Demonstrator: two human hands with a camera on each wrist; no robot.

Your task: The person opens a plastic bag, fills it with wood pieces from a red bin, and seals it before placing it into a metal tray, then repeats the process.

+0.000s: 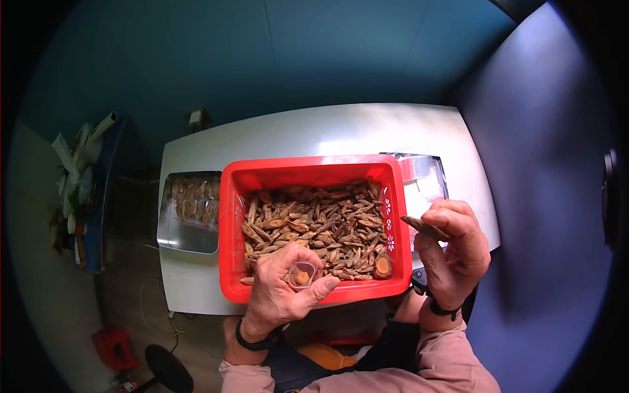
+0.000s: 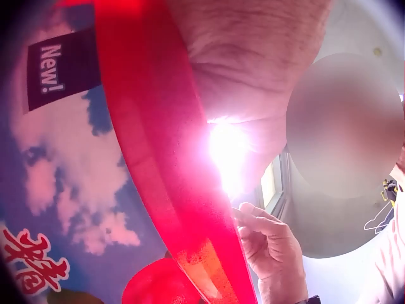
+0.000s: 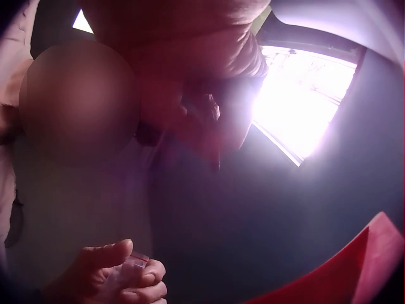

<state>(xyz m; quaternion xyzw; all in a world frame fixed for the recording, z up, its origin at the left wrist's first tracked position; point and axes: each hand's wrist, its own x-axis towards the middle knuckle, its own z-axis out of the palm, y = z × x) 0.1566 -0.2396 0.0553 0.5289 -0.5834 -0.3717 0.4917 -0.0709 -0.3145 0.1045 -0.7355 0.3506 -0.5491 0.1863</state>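
Note:
A red plastic basket (image 1: 311,161) holds a heap of brown dried slices (image 1: 308,226), bark-edged and woody. Over its front rim, my left hand (image 1: 283,288) holds a small clear plastic bag (image 1: 302,270) with its mouth spread and a brown piece inside. In the right wrist view a red line runs along the edge of this bag (image 3: 138,258). To the right of the basket, my right hand (image 1: 455,255) pinches one long dark dried slice (image 1: 424,227) between thumb and fingers, raised above the table. A rounder slice (image 1: 382,266) lies in the basket's front right corner.
The basket stands on a white table (image 1: 288,137). Left of it is a shiny tray (image 1: 187,239) with filled bags (image 1: 196,200); at right lies another tray (image 1: 443,167) with clear plastic bags. A shelf of odds and ends (image 1: 82,177) stands far left.

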